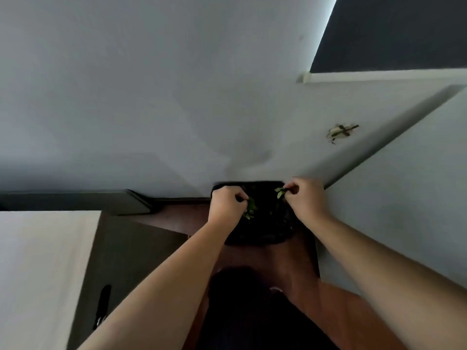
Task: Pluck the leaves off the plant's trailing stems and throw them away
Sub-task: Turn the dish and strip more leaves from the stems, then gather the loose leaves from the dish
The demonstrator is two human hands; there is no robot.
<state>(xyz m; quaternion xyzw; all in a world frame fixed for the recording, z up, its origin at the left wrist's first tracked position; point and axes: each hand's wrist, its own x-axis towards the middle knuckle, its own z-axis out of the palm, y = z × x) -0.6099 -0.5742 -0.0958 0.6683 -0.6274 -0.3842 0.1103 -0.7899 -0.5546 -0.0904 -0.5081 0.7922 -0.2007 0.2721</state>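
Both my hands reach down over a black bin (262, 233) lined with a dark bag, standing on the floor against the wall. My left hand (226, 204) is closed around a small bunch of green leaves (250, 209) that pokes out below its fingers, over the bin's opening. My right hand (307, 198) pinches a few more green leaves (280, 192) between thumb and fingers above the bin's far right rim. The plant itself is out of view.
The floor (353, 314) is reddish-brown wood. A pale wall (151, 97) rises behind the bin, with a dark skirting board (75, 200) at left. A light cabinet top (38, 274) with a dark side panel stands at left. A white wall (404, 198) closes in on the right.
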